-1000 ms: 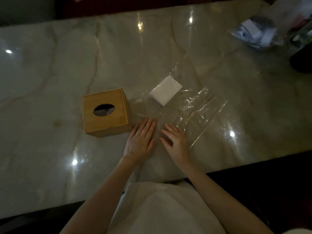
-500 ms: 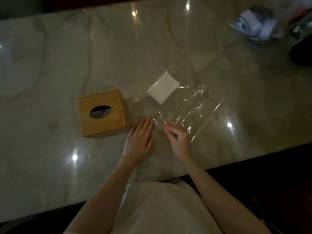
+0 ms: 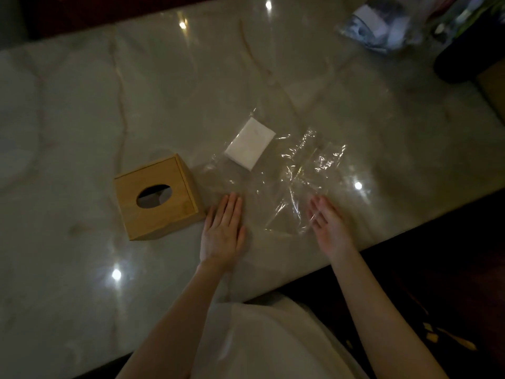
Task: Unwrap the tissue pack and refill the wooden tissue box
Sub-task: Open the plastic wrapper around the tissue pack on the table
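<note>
A wooden tissue box (image 3: 157, 196) with an oval slot in its top stands on the marble table (image 3: 82, 105), left of centre. A white stack of tissues (image 3: 250, 143) lies on a spread-out sheet of clear plastic wrap (image 3: 295, 181). My left hand (image 3: 222, 231) lies flat, palm down, on the wrap's near left part, just right of the box. My right hand (image 3: 326, 225) rests with straight fingers on the wrap's near right edge; I cannot see whether it pinches the film.
A bag of wrapped packs (image 3: 379, 23) sits at the far right corner beside a dark round object (image 3: 467, 58). The table's near edge runs diagonally just behind my right wrist. Ceiling lights glare off the marble.
My right hand has slid to the right along the wrap and its fingers have straightened. The left hand stays flat in the same spot.
</note>
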Demonstrator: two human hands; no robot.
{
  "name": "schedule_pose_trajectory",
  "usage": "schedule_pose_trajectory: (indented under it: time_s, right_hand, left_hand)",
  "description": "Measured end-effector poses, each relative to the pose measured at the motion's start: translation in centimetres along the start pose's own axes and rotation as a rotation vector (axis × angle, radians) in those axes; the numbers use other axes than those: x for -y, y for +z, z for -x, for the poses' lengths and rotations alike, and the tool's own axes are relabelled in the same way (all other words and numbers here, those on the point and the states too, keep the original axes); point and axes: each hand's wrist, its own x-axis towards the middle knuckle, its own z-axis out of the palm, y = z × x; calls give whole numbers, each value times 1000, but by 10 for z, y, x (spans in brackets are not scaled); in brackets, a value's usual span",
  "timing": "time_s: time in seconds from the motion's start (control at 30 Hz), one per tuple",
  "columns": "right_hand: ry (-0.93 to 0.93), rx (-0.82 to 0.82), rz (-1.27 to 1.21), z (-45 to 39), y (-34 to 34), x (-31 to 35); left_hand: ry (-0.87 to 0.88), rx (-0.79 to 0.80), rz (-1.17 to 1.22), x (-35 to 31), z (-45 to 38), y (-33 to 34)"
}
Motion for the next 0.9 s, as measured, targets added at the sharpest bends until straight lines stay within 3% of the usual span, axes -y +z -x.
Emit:
schedule_pose_trajectory:
  time_s: [0.37,0.6,0.77,0.9]
  right_hand:
    - [62,-145,-170,11,-30,-6]
    - [153,-54,-45,-2,-33,6]
    - [176,45,68,-11,-40,14]
    - [217,122,161,-16,-46,25]
  left_hand:
    - [-4,-1,-3,-2,-1,0]
    - [-15,-50,80,-5,1,-4]
    - [-219,-230,313,-43,-22,-20]
    - [-115,-219,294,-86,-62,-27]
